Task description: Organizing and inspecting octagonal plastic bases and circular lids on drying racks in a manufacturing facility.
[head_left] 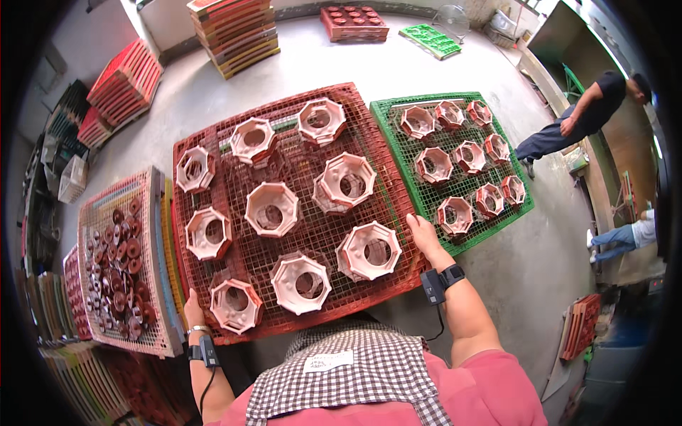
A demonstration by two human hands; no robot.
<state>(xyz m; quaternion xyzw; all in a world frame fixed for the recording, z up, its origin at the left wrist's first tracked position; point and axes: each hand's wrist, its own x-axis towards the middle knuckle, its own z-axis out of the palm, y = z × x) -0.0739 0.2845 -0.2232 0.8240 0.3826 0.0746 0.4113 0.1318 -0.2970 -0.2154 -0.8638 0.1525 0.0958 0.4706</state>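
Note:
A wide red-brown mesh tray (389, 156) is in front of me, carrying several pale pink octagonal ring pieces (257, 206) with round openings, spaced apart in rough rows. My left hand (193, 312) is at its near left corner, closed on the edge; most of those fingers are hidden. At the right edge, near the front, my right hand (424, 236) grips the tray, its fingers partly hidden by the rim. Through the mesh below, more pieces are faintly visible.
To the right lies a green mesh tray (497, 228) with several similar rings. A pale tray (162, 284) of dark brown round parts stands at left. Stacked trays (234, 35) rise at the back. One person (586, 113) walks at the right; another (625, 238) is farther along.

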